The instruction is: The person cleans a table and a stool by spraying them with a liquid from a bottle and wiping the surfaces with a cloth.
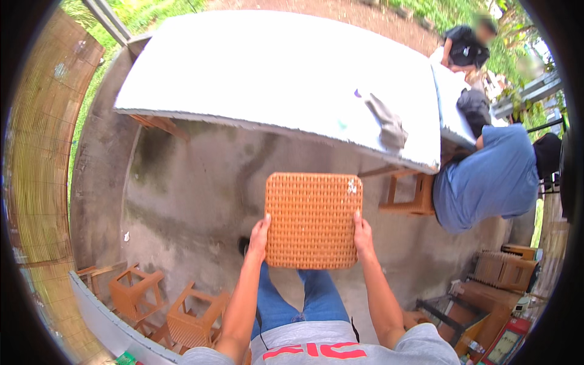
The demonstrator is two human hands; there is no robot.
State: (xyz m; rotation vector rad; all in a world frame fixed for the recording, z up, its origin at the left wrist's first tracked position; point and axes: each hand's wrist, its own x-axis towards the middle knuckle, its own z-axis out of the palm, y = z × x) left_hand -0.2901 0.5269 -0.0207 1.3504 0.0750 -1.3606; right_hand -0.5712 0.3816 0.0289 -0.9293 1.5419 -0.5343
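A brown plastic stool with a woven-pattern seat (314,219) is held up in front of my waist, its seat facing me. My left hand (260,235) grips its left edge, and my right hand (363,233) grips the right edge, thumbs resting along the rim. White marks show near the seat's far right corner. The stool's legs are hidden below the seat. Beyond it stands a long table with a white top (273,68). A crumpled grey cloth (388,123) lies near that table's right end.
A person in a blue shirt (486,178) sits on a similar stool (413,196) at right; another person (465,48) is at the far right. Several brown stools (137,292) stand at lower left by a bamboo screen (41,137). Wooden furniture (492,296) fills the lower right.
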